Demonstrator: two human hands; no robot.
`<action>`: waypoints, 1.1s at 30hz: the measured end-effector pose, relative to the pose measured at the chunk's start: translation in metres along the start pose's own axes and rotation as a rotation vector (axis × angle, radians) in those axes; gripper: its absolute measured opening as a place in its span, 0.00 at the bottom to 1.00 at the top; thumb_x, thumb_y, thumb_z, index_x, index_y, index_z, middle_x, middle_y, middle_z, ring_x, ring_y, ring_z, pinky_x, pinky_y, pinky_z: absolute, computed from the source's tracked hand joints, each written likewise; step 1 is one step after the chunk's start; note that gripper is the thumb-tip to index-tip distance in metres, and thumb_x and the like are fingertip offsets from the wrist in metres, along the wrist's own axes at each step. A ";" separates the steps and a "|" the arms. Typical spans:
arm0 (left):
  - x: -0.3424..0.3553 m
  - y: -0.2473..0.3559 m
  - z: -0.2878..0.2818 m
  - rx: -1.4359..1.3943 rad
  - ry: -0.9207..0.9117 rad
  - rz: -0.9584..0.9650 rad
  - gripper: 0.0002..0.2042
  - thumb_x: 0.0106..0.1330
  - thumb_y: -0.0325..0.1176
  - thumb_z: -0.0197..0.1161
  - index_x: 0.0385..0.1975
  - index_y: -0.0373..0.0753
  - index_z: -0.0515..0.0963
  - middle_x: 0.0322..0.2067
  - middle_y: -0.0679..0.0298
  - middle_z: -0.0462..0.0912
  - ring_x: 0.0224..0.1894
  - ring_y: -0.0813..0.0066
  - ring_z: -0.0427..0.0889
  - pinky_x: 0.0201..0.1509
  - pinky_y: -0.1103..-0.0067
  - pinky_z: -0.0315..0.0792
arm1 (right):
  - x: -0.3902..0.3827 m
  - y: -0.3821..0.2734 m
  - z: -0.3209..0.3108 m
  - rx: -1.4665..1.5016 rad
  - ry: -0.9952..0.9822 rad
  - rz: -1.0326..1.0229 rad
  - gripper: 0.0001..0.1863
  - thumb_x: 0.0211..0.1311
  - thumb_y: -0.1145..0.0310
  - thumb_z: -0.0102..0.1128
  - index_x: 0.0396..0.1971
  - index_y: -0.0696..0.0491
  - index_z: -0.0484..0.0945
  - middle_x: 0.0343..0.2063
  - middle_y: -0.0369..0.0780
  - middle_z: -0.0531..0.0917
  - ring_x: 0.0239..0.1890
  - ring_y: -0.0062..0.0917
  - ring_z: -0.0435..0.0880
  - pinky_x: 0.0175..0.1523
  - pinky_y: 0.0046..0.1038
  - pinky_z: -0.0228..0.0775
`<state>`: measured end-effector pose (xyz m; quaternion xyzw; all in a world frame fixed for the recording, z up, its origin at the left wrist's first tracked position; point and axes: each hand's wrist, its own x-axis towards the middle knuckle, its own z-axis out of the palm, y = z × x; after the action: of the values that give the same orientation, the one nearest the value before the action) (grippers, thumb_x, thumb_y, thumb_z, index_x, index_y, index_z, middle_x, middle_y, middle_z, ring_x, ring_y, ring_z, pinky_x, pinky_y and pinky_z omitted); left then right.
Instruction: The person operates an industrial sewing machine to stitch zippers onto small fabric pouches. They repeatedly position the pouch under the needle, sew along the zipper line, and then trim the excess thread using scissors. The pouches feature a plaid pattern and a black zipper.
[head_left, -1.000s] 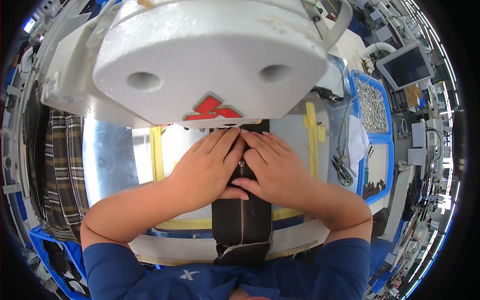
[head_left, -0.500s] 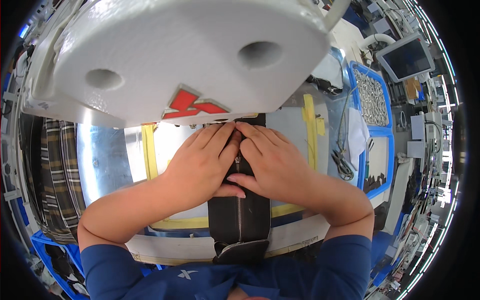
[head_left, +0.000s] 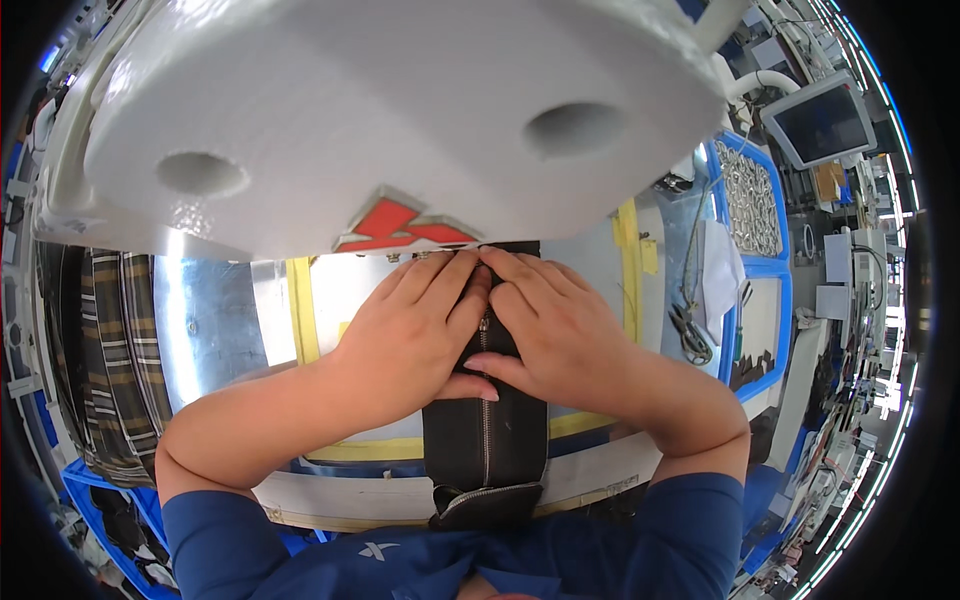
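A long black piece with a metal zipper (head_left: 487, 445) runs from my body up under the white sewing machine head (head_left: 330, 110). My left hand (head_left: 410, 325) lies on its left side, fingers stretched forward over the material. On the right side rests my right hand (head_left: 560, 325), its fingers also stretched out and pressing on the piece. The index fingertips come close together beside the zipper line, just below the machine head's lower edge. Both thumbs lie across the zipper, one above the other. The machine head hides the needle area.
Yellow tape strips (head_left: 632, 260) mark the work plate. Right of it are scissors (head_left: 691, 335), a white cloth (head_left: 720, 268) and a blue tray (head_left: 778, 205) of metal rings. A monitor (head_left: 820, 120) stands farther right. Plaid fabric (head_left: 125, 370) hangs at the left.
The machine head looks larger and covers more of the upper view, as my viewpoint has shifted. My hands keep nearly the same pose on the black zippered piece.
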<state>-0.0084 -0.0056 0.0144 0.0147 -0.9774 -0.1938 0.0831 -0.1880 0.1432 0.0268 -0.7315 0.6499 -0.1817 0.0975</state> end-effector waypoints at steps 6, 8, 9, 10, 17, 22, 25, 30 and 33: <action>-0.002 -0.002 -0.001 -0.005 -0.002 -0.014 0.52 0.49 0.63 0.80 0.66 0.26 0.74 0.67 0.43 0.74 0.68 0.44 0.74 0.74 0.58 0.70 | 0.001 -0.002 0.002 -0.006 -0.002 0.003 0.36 0.56 0.52 0.78 0.55 0.64 0.77 0.65 0.55 0.77 0.66 0.47 0.79 0.71 0.43 0.72; -0.002 -0.002 -0.001 -0.001 0.005 -0.020 0.51 0.49 0.63 0.80 0.65 0.26 0.74 0.67 0.43 0.74 0.68 0.44 0.74 0.73 0.57 0.70 | 0.001 -0.002 0.001 -0.020 -0.015 0.000 0.36 0.56 0.52 0.77 0.56 0.64 0.77 0.65 0.55 0.78 0.66 0.47 0.78 0.71 0.43 0.72; -0.002 -0.002 -0.001 0.001 0.010 -0.021 0.51 0.48 0.63 0.80 0.65 0.26 0.74 0.67 0.43 0.74 0.68 0.43 0.75 0.73 0.57 0.70 | 0.002 -0.002 0.001 -0.017 -0.011 -0.003 0.36 0.56 0.52 0.77 0.56 0.64 0.77 0.65 0.55 0.78 0.66 0.47 0.78 0.71 0.43 0.72; -0.003 -0.003 -0.002 -0.001 0.004 -0.026 0.52 0.47 0.62 0.81 0.65 0.26 0.75 0.67 0.42 0.74 0.67 0.43 0.75 0.73 0.57 0.70 | 0.003 -0.003 0.001 -0.014 -0.006 -0.005 0.36 0.57 0.51 0.77 0.55 0.64 0.77 0.65 0.55 0.78 0.66 0.47 0.78 0.71 0.43 0.71; 0.002 -0.001 0.003 0.017 0.017 0.012 0.53 0.46 0.60 0.81 0.66 0.25 0.74 0.67 0.41 0.74 0.66 0.39 0.75 0.72 0.54 0.70 | -0.008 0.013 0.005 0.144 0.051 -0.013 0.30 0.63 0.53 0.75 0.52 0.62 0.77 0.66 0.55 0.78 0.67 0.48 0.79 0.72 0.43 0.70; -0.005 0.001 0.008 0.099 -0.014 -0.033 0.55 0.44 0.59 0.83 0.69 0.25 0.72 0.71 0.42 0.72 0.69 0.40 0.72 0.75 0.54 0.66 | -0.037 0.021 -0.057 0.027 0.207 0.243 0.21 0.67 0.57 0.73 0.50 0.57 0.82 0.56 0.47 0.85 0.57 0.44 0.85 0.64 0.42 0.77; -0.003 0.006 0.008 0.100 -0.036 -0.053 0.55 0.44 0.57 0.83 0.69 0.25 0.71 0.73 0.43 0.71 0.71 0.40 0.70 0.76 0.54 0.65 | -0.094 0.046 -0.098 0.018 0.340 0.624 0.12 0.69 0.63 0.71 0.43 0.55 0.86 0.44 0.43 0.89 0.48 0.39 0.89 0.54 0.39 0.80; -0.002 0.006 0.011 0.089 -0.025 -0.034 0.54 0.45 0.55 0.84 0.70 0.25 0.70 0.73 0.43 0.69 0.72 0.40 0.69 0.77 0.54 0.64 | -0.263 0.123 -0.133 -0.250 0.214 1.264 0.12 0.62 0.64 0.73 0.40 0.56 0.88 0.36 0.47 0.90 0.43 0.38 0.90 0.51 0.37 0.81; -0.004 0.006 0.009 0.096 -0.032 -0.043 0.53 0.46 0.54 0.84 0.70 0.25 0.70 0.74 0.42 0.69 0.72 0.39 0.69 0.77 0.54 0.64 | -0.322 0.124 -0.136 -0.163 0.061 1.391 0.14 0.56 0.70 0.79 0.41 0.57 0.87 0.38 0.44 0.91 0.42 0.36 0.90 0.51 0.36 0.82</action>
<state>-0.0057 0.0037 0.0080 0.0365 -0.9862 -0.1487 0.0623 -0.3838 0.4561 0.0590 -0.1456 0.9812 -0.0482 0.1175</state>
